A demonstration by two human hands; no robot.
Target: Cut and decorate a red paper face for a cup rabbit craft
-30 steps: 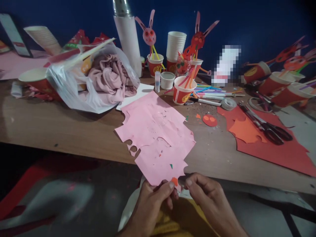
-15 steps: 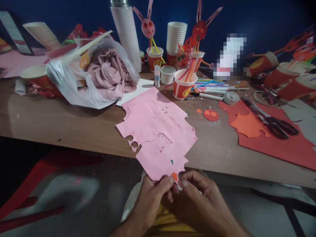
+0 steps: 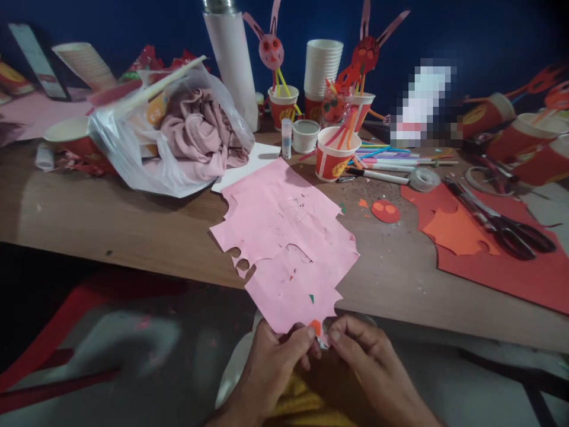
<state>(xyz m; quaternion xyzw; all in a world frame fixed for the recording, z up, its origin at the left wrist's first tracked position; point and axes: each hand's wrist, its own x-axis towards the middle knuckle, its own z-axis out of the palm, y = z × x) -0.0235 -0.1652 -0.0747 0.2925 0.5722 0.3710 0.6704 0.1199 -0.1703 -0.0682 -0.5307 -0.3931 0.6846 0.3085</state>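
Just off the table's front edge, my left hand [image 3: 281, 354] pinches a small orange paper piece [image 3: 316, 327] between thumb and fingers. Close beside it on the right, my right hand [image 3: 367, 346] has thumb and forefinger pressed together; what they grip, if anything, is too small to make out. A bit of white shows between the two hands. Pink paper sheets [image 3: 267, 237] with cut-out edges stretch from the table down to my hands. On them rests a small green scrap [image 3: 312, 299].
A red paper circle [image 3: 386, 211] with orange dots lies to the right. Scissors [image 3: 518, 234] rest on red paper [image 3: 480, 279]. Behind stand a glue stick [image 3: 286, 139], a paper cup [image 3: 334, 163] holding coloured sticks, a plastic bag [image 3: 146, 160] with cloth, and a white bottle [image 3: 232, 71].
The view has shifted slightly, so the table things sit a little further right. My hands keep nearly the same pose, with the orange piece still in the left.
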